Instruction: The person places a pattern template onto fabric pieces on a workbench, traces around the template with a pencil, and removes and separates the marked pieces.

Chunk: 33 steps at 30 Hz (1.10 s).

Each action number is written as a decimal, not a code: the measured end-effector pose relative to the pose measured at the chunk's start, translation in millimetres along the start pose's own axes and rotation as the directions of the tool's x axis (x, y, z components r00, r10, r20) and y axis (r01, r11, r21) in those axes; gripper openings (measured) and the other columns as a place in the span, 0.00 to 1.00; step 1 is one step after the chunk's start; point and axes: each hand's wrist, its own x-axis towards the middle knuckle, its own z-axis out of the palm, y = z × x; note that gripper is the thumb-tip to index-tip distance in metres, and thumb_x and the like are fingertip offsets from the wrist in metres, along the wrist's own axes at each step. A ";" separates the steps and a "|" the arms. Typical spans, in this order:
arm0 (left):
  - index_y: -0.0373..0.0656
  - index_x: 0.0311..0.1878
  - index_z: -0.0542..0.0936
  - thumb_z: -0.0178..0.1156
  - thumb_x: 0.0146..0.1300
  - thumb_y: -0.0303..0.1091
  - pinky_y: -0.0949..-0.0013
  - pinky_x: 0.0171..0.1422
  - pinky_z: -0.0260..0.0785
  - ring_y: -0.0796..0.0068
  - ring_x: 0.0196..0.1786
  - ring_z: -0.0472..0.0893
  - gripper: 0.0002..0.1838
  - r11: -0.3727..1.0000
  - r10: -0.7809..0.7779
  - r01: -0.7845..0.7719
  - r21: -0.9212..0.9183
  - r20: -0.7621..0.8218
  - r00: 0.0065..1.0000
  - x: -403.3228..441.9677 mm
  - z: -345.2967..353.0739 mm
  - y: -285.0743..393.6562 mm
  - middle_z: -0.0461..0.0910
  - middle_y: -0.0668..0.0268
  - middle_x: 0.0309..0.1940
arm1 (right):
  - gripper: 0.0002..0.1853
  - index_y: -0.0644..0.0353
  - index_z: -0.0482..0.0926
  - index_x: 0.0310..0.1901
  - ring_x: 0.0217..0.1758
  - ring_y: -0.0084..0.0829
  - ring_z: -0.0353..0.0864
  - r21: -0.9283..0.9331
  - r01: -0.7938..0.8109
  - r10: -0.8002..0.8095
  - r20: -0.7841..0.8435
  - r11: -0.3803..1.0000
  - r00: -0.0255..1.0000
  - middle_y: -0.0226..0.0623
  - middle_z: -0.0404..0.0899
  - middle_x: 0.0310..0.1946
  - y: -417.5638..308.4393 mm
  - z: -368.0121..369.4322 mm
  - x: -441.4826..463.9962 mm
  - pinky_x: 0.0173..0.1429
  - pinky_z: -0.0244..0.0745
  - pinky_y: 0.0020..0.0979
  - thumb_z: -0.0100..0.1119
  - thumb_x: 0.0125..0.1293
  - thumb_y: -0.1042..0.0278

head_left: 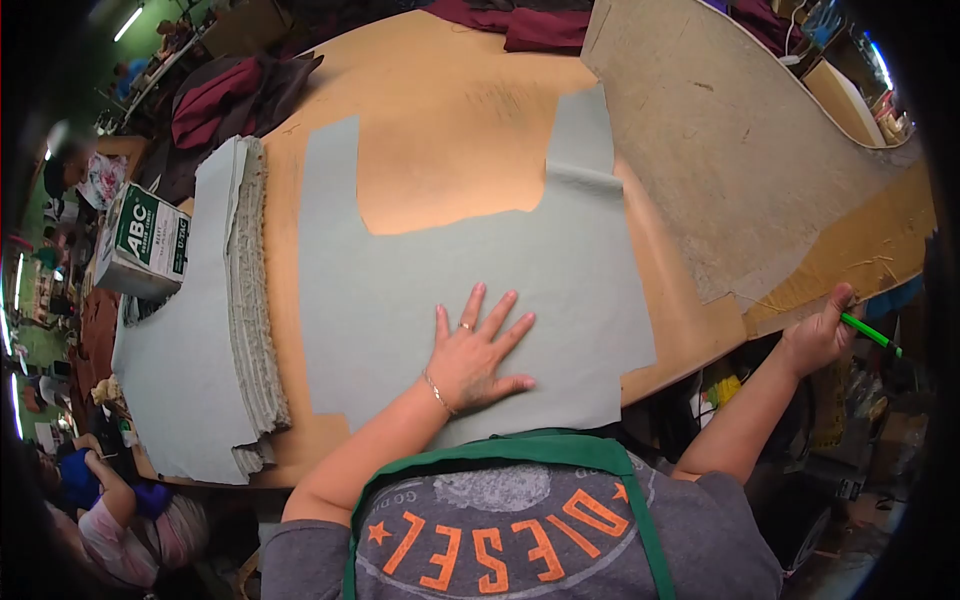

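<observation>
Left hand (pixel 478 360) lies spread on grey cloth (pixel 560 265); right hand (pixel 818 338), at three o'clock, curls round a green pen (pixel 872 334); a cloth stack (pixel 195 380) sits at nine o'clock.

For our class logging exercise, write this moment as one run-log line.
left hand: flat on grey fabric piece | right hand: holding green pen-like tool | fabric stack: left of piece

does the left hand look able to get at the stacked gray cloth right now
Probably yes: the left hand rests spread on the gray panel, apparently holding nothing, and only panel and a strip of tabletop seem to lie between it and the stacked gray cloth.
</observation>
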 end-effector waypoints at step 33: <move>0.61 0.67 0.57 0.47 0.53 0.67 0.22 0.57 0.40 0.48 0.71 0.38 0.39 0.997 -0.081 0.082 -0.015 0.039 0.996 12.7 -7.3 21.9 0.43 0.65 0.70 | 0.10 0.67 0.76 0.41 0.41 0.20 0.71 -0.069 0.063 -0.053 0.134 0.996 0.990 0.32 0.77 0.39 14.2 37.5 -27.0 0.49 0.64 0.23 0.56 0.63 0.69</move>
